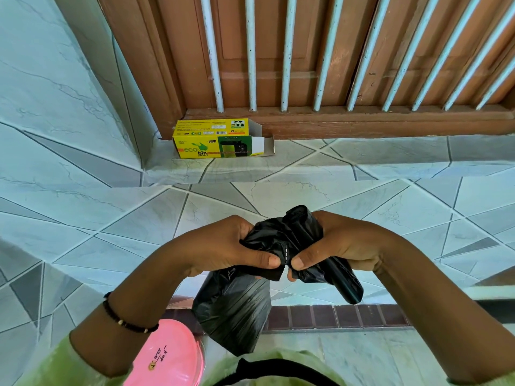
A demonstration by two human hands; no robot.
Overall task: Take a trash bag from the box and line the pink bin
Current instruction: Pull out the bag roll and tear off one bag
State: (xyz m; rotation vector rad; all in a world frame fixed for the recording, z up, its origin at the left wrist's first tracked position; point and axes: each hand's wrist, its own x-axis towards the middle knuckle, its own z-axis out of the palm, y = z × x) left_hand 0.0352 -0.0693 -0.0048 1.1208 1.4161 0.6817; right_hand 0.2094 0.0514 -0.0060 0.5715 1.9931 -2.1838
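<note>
Black plastic bridges both hands: the left hand point(223, 246) pinches a trash bag point(234, 310) at its perforated seam, the right hand point(331, 243) grips the roll point(328, 263). Pink bin point(170, 355) at 7 o'clock; yellow box point(217, 139), end flap open, at 12 on the tiled floor point(362, 196).

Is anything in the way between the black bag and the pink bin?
Nothing visible blocks it. The trash bag hangs from both hands just above and beside the pink bin, but it is still joined to the roll at the perforated line.

Left hand point(223, 246) and right hand point(342, 246) pinch black plastic trash-bag roll point(281, 240) at its perforation, above pink plastic bin point(170, 358).
</note>
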